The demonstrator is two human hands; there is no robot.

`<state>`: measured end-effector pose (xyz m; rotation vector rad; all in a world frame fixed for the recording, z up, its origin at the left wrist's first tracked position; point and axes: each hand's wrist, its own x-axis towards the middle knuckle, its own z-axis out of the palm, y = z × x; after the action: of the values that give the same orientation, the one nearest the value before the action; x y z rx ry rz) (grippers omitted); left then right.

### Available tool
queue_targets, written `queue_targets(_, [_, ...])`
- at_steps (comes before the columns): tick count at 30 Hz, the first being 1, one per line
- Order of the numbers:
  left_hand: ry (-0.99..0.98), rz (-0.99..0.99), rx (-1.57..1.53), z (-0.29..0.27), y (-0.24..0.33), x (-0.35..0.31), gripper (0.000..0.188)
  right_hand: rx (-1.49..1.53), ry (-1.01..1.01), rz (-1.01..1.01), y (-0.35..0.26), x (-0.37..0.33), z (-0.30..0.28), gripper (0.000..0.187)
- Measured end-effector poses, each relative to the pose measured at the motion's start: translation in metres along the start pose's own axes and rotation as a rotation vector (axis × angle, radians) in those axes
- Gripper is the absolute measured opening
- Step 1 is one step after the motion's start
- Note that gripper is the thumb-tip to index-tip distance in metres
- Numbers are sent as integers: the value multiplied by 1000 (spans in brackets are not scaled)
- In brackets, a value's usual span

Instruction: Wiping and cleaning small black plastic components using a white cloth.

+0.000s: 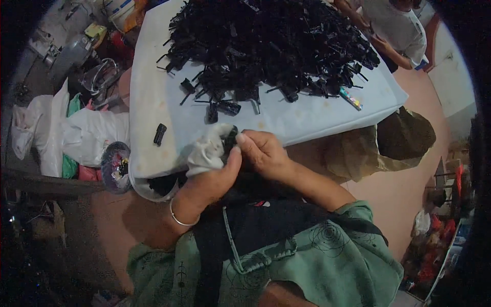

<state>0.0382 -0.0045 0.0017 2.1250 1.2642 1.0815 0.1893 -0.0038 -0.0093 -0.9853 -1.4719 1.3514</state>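
One stray black piece (160, 134) sits left on the table (146, 97), then the left hand (217, 177) grips bunched white cloth (204, 153) against a black part (231, 136) by the near edge, right hand (266, 155) pinching it. Probably light, stiff plastic; hold its body.

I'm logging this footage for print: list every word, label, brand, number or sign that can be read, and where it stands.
None can be read.
Colourful packet on the table: print too small.
Red-and-white mark on the dark cloth: too blurred.
Black piece in the hands: no lettering visible.
Green garment: line patterns, no legible words.
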Motion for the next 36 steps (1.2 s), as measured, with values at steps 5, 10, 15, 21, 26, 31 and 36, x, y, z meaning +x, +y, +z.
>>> queue_targets(5, [-89, -322, -429, -21, 4, 12, 31, -381, -66, -69, 0, 5, -18, 17])
queue_targets(10, [-128, -355, -201, -17, -1, 5, 32, -476, -63, -465, -6, 4, -27, 14])
queue_targets(15, [-292, -328, -413, -12, 6, -1, 29, -160, -61, -167, -4, 5, -19, 14])
queue_targets(21, [-202, -276, -489, -13, 16, 5, 26, -242, -80, -132, -11, 2, -15, 18])
queue_targets(26, [-176, -78, 6, -3, -2, -10, 25, -386, -90, -208, -8, 4, -3, 25])
queue_targets(31, [-161, -9, 212, -6, -2, -9, 25, -196, -68, -190, 8, 7, 10, 25])
queue_targets(36, [-223, 50, 609, -32, 1, 1, 25, -362, -82, -221, 6, 21, -1, 22])
